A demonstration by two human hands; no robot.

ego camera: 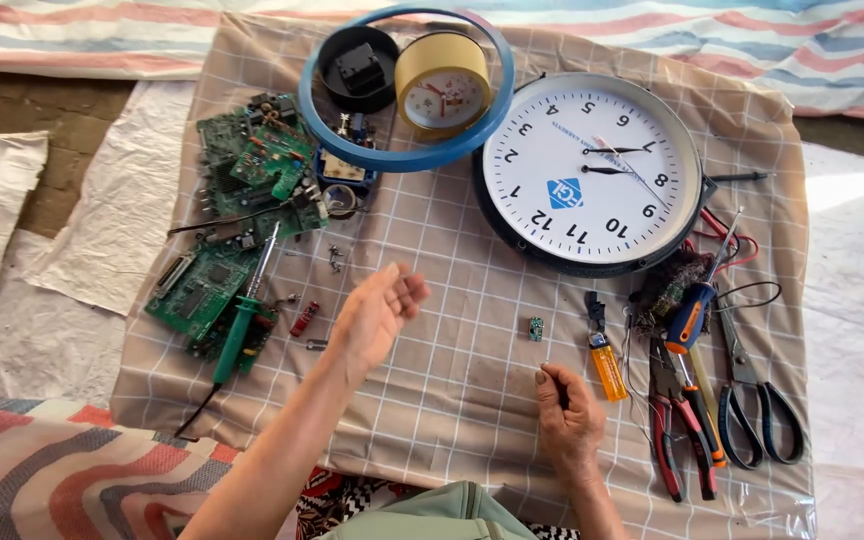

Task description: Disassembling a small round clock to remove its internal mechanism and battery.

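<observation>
Left hand [372, 315] hovers with fingers loosely spread, empty; right hand [567, 415] rests curled near the checked cloth's [452, 400] front edge. The small green circuit chip [535, 328] lies untouched between them, and the round white wall clock [592, 170] lies face-up.

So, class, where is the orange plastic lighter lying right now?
The orange plastic lighter lies on the checked cloth, between the right hand and the red-handled pliers.

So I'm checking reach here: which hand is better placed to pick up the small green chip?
Probably the right hand: it rests on the cloth just below the small green chip. The left hand hovers raised, farther off.
</observation>
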